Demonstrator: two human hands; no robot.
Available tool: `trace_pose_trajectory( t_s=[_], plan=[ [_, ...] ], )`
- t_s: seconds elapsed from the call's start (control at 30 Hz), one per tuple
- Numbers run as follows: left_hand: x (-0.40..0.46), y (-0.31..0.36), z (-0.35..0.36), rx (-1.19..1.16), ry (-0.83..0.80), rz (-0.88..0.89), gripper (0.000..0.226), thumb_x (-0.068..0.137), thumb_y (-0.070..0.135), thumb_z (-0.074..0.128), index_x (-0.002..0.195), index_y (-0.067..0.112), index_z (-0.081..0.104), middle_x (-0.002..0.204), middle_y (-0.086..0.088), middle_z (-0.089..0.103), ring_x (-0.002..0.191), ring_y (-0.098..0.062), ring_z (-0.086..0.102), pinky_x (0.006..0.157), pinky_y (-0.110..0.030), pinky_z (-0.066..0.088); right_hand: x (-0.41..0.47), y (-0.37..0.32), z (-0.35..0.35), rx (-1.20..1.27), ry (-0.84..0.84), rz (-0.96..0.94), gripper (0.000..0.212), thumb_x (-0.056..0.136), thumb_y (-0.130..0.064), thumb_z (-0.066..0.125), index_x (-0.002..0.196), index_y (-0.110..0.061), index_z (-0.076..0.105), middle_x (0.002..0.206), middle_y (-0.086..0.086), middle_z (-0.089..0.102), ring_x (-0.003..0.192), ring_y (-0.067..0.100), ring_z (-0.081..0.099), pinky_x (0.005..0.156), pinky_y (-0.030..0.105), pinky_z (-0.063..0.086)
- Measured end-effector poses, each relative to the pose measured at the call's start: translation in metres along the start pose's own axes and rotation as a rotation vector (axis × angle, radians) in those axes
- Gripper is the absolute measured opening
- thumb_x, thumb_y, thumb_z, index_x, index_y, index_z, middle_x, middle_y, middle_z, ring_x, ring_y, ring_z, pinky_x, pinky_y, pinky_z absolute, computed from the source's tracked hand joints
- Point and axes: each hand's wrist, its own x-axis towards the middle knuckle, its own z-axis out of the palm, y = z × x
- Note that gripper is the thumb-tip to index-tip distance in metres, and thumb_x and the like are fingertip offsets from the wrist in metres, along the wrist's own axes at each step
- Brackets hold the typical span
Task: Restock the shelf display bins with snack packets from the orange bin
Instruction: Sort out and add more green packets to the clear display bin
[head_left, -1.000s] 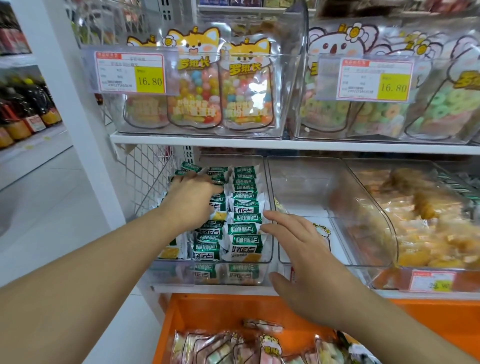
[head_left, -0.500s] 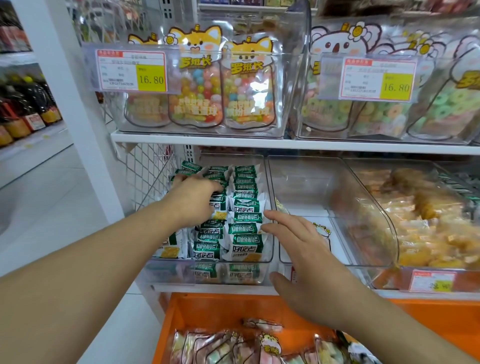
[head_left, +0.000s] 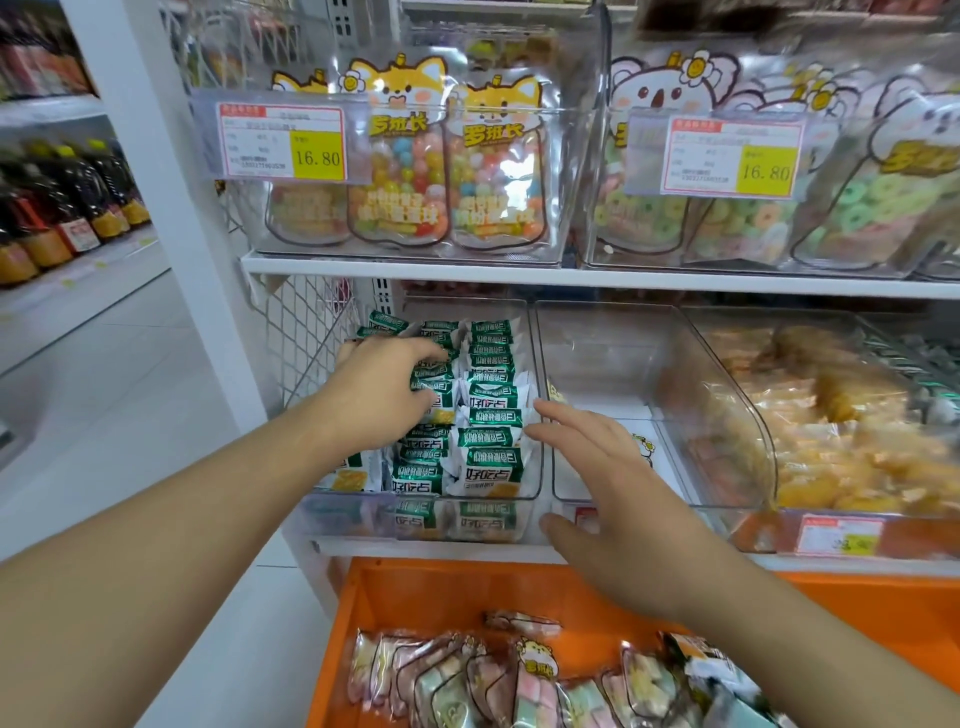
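mid clear bin (head_left: 613, 364) open top, free | shelf edge (head_left: 571, 278) overhead

Pretty bright, even store lighting, hardly any shadows. White glare on the clear bins (head_left: 644, 364), edges bend from the wide lens, and the right-side yellow packets (head_left: 852, 447) look smeared and soft.

My view: two bare forearms enter from bottom corners, no sleeves in sight. Left grip (head_left: 382, 387) bare: no glove, ring, watch or strap seen. Right grip (head_left: 605, 499) bare too, wrist uncovered, fingernails short and plain where I can see them. Nothing worn on either arm up to frame edge.
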Motion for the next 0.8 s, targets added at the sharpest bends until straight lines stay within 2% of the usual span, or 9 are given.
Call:
trace_pose_trajectory(
  t_s=[0.1,0.17,0.3,0.37,0.43,0.5,0.63,0.73,0.8],
  plan=[
    [-0.033,0.013,-0.004,-0.180,0.123,0.026,0.049,0.099,0.020,0.068,0.144,0.037,0.056,0.143,0.015,0.061,0.139,-0.016,0.050,0.121,-0.050,0.037,-0.009,-0.003,-0.006,0.058,0.032,-0.018,0.071,0.095,-0.026,0.074,0.156,-0.039,0.039,0.162,-0.035,0.019,0.153,-0.008,0.008,0.124,0.020,0.014],
    [-0.060,0.028,-0.001,-0.259,0.187,0.073,0.047,0.099,0.017,0.068,0.141,0.035,0.058,0.134,0.019,0.063,0.132,-0.008,0.053,0.118,-0.043,0.042,-0.019,-0.005,-0.011,0.087,0.039,-0.012,0.068,0.095,-0.026,0.073,0.154,-0.039,0.042,0.161,-0.032,0.025,0.153,-0.006,0.013,0.123,0.021,0.016],
    [-0.115,0.061,0.020,-0.361,0.181,0.124,0.039,0.097,0.015,0.068,0.133,0.031,0.064,0.119,0.020,0.065,0.116,-0.003,0.058,0.106,-0.031,0.045,-0.053,-0.008,-0.016,0.124,0.049,0.021,0.058,0.098,-0.026,0.070,0.151,-0.035,0.047,0.158,-0.022,0.038,0.149,-0.001,0.028,0.123,0.023,0.026],
    [-0.135,0.073,0.038,-0.399,0.103,0.120,0.034,0.096,0.014,0.070,0.127,0.029,0.068,0.117,0.018,0.067,0.112,-0.003,0.061,0.102,-0.027,0.047,-0.076,-0.006,-0.017,0.123,0.029,0.069,0.055,0.098,-0.026,0.068,0.149,-0.033,0.049,0.151,-0.018,0.047,0.136,-0.002,0.041,0.113,0.017,0.036],
    [-0.154,0.083,0.061,-0.426,0.005,0.103,0.029,0.097,0.017,0.070,0.123,0.029,0.070,0.115,0.019,0.067,0.107,0.002,0.062,0.097,-0.021,0.047,-0.099,-0.002,-0.016,0.134,-0.023,0.147,0.054,0.099,-0.024,0.068,0.149,-0.033,0.050,0.140,-0.018,0.052,0.119,-0.005,0.047,0.095,0.005,0.036],
    [-0.172,0.091,0.087,-0.409,-0.112,0.059,0.028,0.098,0.022,0.069,0.124,0.029,0.069,0.115,0.018,0.066,0.105,0.001,0.061,0.092,-0.018,0.045,-0.121,0.008,-0.010,0.120,-0.067,0.192,0.050,0.100,-0.027,0.067,0.147,-0.031,0.052,0.136,-0.017,0.056,0.114,-0.004,0.050,0.091,0.009,0.039],
    [-0.207,0.097,0.144,-0.384,-0.349,-0.025,0.025,0.100,0.030,0.068,0.125,0.028,0.068,0.115,0.013,0.066,0.107,-0.009,0.064,0.089,-0.026,0.050,-0.156,0.052,0.020,0.033,-0.215,0.308,0.047,0.099,-0.029,0.069,0.144,-0.024,0.055,0.137,-0.006,0.062,0.117,0.013,0.059,0.096,0.029,0.049],
    [-0.229,0.095,0.185,-0.410,-0.516,-0.099,0.028,0.098,0.033,0.071,0.126,0.031,0.067,0.118,0.013,0.066,0.099,-0.007,0.066,0.087,-0.029,0.056,-0.181,0.087,0.046,0.046,-0.301,0.455,0.043,0.100,-0.025,0.067,0.142,-0.024,0.056,0.131,-0.005,0.063,0.118,0.019,0.061,0.092,0.031,0.049],
    [-0.238,0.094,0.215,-0.383,-0.636,-0.087,0.037,0.095,0.035,0.076,0.130,0.030,0.066,0.124,0.011,0.068,0.100,-0.005,0.064,0.087,-0.025,0.053,-0.194,0.107,0.066,0.044,-0.391,0.516,0.043,0.099,-0.024,0.066,0.141,-0.027,0.055,0.131,-0.005,0.061,0.116,0.020,0.061,0.089,0.033,0.050]
  ],
)
